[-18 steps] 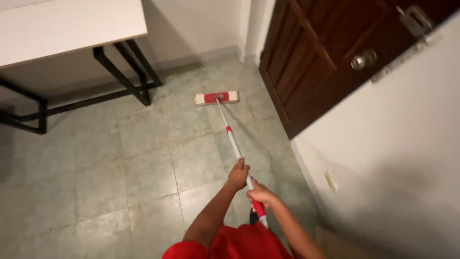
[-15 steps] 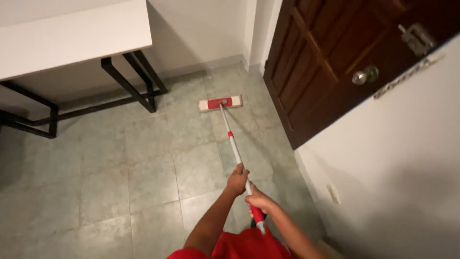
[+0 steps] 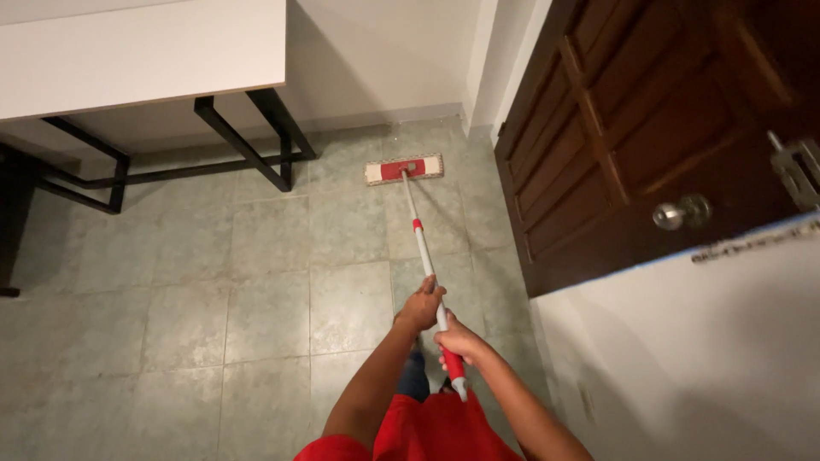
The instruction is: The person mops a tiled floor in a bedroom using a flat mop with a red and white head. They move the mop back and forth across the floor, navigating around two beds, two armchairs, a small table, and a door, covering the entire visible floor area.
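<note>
Both my left hand (image 3: 420, 308) and right hand (image 3: 461, 343) grip the mop handle (image 3: 421, 240); keeping the mop head (image 3: 404, 169) flat on the tiles (image 3: 265, 316) should clean best.

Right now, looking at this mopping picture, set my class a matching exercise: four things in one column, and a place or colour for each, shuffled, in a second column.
Things:
1. mop head
2. left hand
3. door
4. table

Descriptions:
A. dark brown wood with a round metal knob
B. white top on black legs, upper left
C. flat on the tiled floor near the far wall
D. higher on the mop pole than the right hand

Pairs: 1-C, 2-D, 3-A, 4-B
</note>
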